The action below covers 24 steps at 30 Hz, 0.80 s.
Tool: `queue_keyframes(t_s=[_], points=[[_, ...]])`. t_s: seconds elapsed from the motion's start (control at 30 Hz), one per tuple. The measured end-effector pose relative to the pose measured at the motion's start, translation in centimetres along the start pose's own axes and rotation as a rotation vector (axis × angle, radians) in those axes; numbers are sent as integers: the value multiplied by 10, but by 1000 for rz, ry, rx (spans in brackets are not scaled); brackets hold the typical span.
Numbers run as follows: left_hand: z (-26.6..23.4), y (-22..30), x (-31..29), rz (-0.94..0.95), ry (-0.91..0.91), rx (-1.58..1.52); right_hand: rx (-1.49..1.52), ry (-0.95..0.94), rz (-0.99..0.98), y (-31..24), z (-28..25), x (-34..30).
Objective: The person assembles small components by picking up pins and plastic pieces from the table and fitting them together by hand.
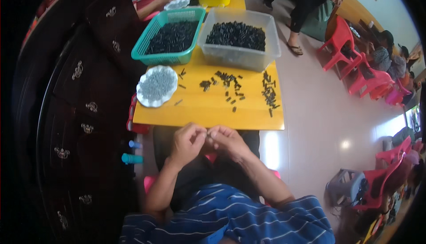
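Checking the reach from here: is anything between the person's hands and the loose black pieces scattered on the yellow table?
Nothing visible. The left hand and right hand meet just below the yellow table edge; bare tabletop lies between them and the loose black pieces. The white dish sits off to the left.

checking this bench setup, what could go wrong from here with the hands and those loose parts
1. The left hand and right hand meet over the lap, past the table edge; a dropped piece would likely fall to the floor.
2. The loose black parts lie close to the table's right edge and could roll off.
3. The white dish overhangs the left edge slightly; a nudge might tip it.
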State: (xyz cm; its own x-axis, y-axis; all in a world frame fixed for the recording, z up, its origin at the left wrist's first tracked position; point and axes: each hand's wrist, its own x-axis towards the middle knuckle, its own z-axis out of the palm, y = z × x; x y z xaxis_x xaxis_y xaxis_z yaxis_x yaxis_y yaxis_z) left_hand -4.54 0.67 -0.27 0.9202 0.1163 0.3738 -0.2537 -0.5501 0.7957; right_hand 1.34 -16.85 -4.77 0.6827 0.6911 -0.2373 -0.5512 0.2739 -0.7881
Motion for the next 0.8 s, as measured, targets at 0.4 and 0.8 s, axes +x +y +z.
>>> queue_keyframes(t_s=[0.4,0.8], points=[[3,-2,2,22,34,-29,-49,45,-122,-1,0,0],[4,-2,4,-6,31,-37,-90,73,-203,-1,1,0]])
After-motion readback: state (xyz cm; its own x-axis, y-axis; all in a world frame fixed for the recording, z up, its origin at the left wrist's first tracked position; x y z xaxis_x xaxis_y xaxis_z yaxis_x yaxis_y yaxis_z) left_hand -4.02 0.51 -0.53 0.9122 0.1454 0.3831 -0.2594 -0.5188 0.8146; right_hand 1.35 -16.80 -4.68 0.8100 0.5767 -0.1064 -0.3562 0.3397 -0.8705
